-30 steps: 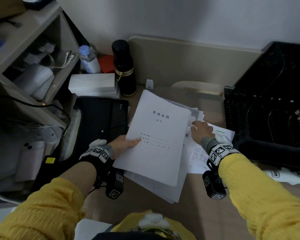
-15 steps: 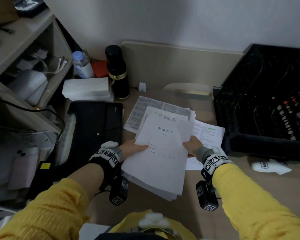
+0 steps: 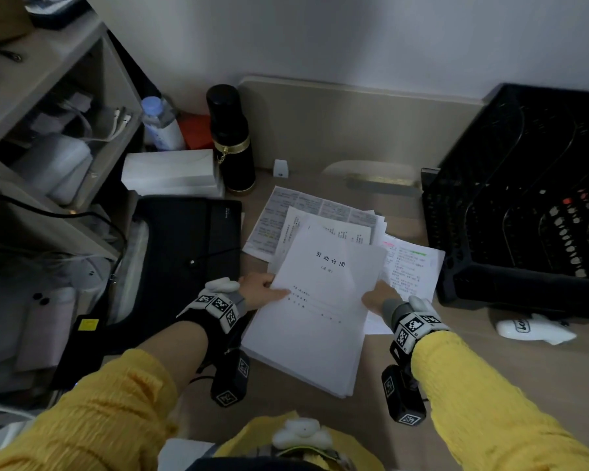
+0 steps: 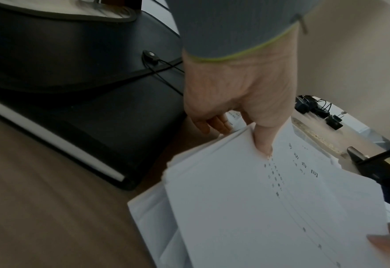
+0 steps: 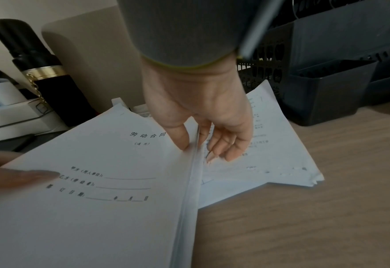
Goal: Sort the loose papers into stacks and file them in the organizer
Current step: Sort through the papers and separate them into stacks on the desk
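Since a second ago, both hands are drawing the contract stack (image 3: 317, 311) nearer, above the surface (image 3: 490, 375). Left hand (image 3: 262, 289) and right hand (image 3: 376, 297) are pinching opposite edges, probably squaring it, while loose papers (image 3: 412, 266) are lying beyond, near the black organizer (image 3: 524, 212).

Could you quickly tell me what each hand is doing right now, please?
Left hand: pinches the left edge of the paper stack, thumb on top.
Right hand: pinches the stack's right edge, thumb on top, fingers beneath.
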A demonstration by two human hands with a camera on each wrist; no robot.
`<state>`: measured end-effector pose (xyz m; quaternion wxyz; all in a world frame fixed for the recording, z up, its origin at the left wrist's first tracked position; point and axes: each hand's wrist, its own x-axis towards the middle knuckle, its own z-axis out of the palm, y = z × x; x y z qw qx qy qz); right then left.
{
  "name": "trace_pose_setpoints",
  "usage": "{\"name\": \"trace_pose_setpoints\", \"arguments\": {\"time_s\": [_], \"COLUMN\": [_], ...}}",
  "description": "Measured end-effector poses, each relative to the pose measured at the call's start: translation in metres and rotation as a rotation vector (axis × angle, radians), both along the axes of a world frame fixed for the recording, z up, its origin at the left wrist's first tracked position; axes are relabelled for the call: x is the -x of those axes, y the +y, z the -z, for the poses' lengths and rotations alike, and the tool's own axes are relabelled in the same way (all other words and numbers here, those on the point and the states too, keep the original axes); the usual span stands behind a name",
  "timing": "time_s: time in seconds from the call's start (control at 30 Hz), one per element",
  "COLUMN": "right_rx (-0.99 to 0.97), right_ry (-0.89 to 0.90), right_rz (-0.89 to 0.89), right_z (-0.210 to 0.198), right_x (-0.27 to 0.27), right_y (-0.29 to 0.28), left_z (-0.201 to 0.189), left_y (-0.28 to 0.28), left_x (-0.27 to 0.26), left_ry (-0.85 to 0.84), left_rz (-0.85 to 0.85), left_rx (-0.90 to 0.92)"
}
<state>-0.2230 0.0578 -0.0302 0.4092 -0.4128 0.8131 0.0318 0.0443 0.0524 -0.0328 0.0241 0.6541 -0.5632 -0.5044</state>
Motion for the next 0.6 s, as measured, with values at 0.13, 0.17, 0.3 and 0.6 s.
{"name": "trace_pose_setpoints", "arguments": {"time_s": [0.13,0.17,0.3,0.6], "right_rx": [-0.028,-0.027,-0.001,-0.007], "right_ry": [0.049,0.028,-0.044,-0.054], "right_rz": [-0.036,-0.025,0.034,0.087], "right_z": [0.002,0.003,0.003,0.000], "right_x": [0.002,0.002,0.003,0.012], "right_y": [-0.002,-0.002,-0.001,0.001], "left_z": [-0.003,-0.007,-0.016,-0.008], "left_y": [0.002,0.003,0.006,0.001], "left_x": [0.004,0.005,0.009,0.023], "left_ry": [-0.057,-0.083,-0.200,0.010], "left_rz": [0.039,0.067,0.111,0.012], "left_rx": [0.032,0.044,0.076,0.080]}}
